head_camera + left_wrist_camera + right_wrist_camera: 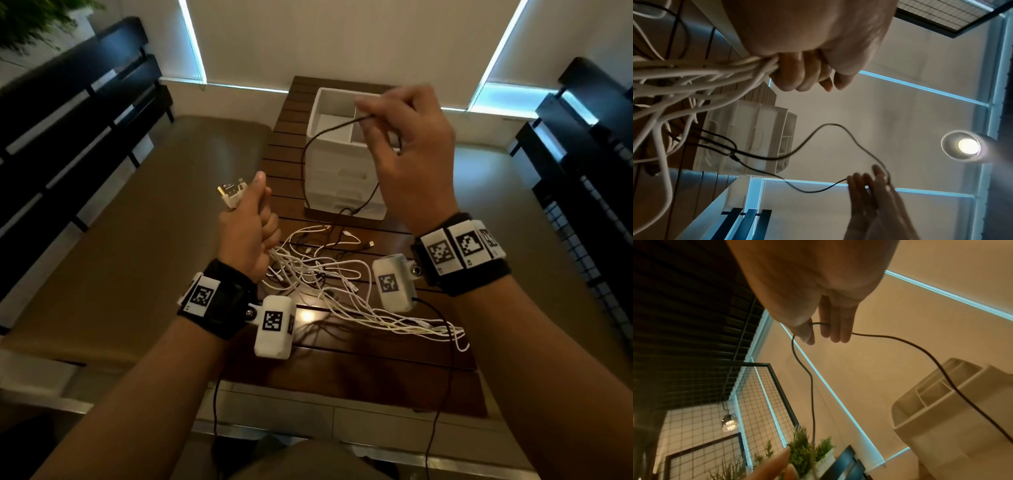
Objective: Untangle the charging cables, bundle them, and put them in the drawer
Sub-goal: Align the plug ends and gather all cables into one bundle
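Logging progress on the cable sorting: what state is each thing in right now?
left hand: grips the white cables near their plugs.
white cables: still tangled, trailing on the table.
right hand: pinches the black cable, raised.
black cable: lifted, hanging down to the table.
drawer unit: drawers shut.

Glossy slatted wood table (342, 370); matt plastic organiser (317, 120)

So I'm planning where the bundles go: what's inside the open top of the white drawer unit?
The white drawer unit has dividers in its top tray, which looks empty. The right hand, pinching the black cable, covers its right side. The drawers below are shut.
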The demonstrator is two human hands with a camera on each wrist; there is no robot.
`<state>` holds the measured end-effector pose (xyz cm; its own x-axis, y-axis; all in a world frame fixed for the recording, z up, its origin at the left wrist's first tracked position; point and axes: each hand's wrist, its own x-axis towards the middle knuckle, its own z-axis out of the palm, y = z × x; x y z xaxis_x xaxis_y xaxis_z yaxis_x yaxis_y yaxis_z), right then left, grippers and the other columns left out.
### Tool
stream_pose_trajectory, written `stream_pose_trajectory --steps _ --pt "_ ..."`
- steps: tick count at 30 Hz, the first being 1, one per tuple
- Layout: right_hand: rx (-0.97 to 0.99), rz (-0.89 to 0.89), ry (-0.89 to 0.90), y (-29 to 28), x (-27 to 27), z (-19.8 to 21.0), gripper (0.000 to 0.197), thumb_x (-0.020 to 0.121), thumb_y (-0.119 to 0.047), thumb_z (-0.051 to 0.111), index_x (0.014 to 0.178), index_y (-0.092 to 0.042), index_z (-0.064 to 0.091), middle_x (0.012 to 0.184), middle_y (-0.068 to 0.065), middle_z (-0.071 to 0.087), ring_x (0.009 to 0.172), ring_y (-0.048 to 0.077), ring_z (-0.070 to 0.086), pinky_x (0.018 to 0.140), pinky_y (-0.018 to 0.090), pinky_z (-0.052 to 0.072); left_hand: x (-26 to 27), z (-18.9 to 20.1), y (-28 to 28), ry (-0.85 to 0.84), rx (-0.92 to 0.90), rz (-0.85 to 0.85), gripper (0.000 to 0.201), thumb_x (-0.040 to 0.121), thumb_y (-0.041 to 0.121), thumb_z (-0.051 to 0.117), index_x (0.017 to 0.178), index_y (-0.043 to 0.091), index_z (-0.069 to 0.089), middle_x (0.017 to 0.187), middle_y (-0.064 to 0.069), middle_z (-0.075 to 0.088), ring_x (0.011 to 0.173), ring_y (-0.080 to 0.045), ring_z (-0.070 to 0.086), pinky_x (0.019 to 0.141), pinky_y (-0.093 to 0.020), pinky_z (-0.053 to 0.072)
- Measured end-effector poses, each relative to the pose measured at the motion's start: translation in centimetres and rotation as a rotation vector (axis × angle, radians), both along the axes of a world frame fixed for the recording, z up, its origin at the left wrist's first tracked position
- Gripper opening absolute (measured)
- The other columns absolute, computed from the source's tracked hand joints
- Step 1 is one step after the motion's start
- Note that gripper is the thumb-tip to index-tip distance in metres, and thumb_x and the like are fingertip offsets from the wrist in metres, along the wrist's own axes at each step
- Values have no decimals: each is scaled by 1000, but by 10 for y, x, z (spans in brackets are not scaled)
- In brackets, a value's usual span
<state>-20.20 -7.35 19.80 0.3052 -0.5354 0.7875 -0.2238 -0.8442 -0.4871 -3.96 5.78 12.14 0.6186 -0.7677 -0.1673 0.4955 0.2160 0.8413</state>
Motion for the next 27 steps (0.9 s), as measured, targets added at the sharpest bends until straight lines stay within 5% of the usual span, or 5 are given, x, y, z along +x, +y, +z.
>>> stream_pose_trajectory --steps 4,8,13,17,27 --pt "-125 93 -66 0 -2 25 24 101 -9 63 122 -5 74 110 14 64 100 22 64 85 30 55 -6 9 -6 -30 -33 -28 33 106 34 60 78 18 60 48 7 28 37 -6 20 37 -23 14" --pt "12 110 434 -8 -2 -7 21 101 -15 63 116 -13 77 107 8 67 93 17 61 85 35 56 -5 7 -7 12 -36 -24 40 106 33 59 68 22 54 45 8 28 34 -5 20 35 -22 14" --pt "-28 2 54 -6 -2 -15 25 98 -9 64 120 -9 76 116 8 68 107 17 64 93 23 53 -6 4 -5 -30 -21 -58 33 106 39 59 84 15 64 46 8 26 36 -6 19 37 -23 15" --pt "20 17 195 0 2 -22 26 100 -18 65 123 -14 75 117 7 65 107 11 60 93 16 48 -9 3 -4 -136 24 -211 45 103 51 58 80 14 69 47 7 26 37 -7 20 37 -23 17" --pt "211 225 601 13 -17 -74 25 97 -44 68 106 -24 80 97 -1 54 83 11 51 70 18 41 4 -9 -12 130 -131 -236 45 110 49 44 120 11 66 47 8 23 36 -3 19 33 -19 20"
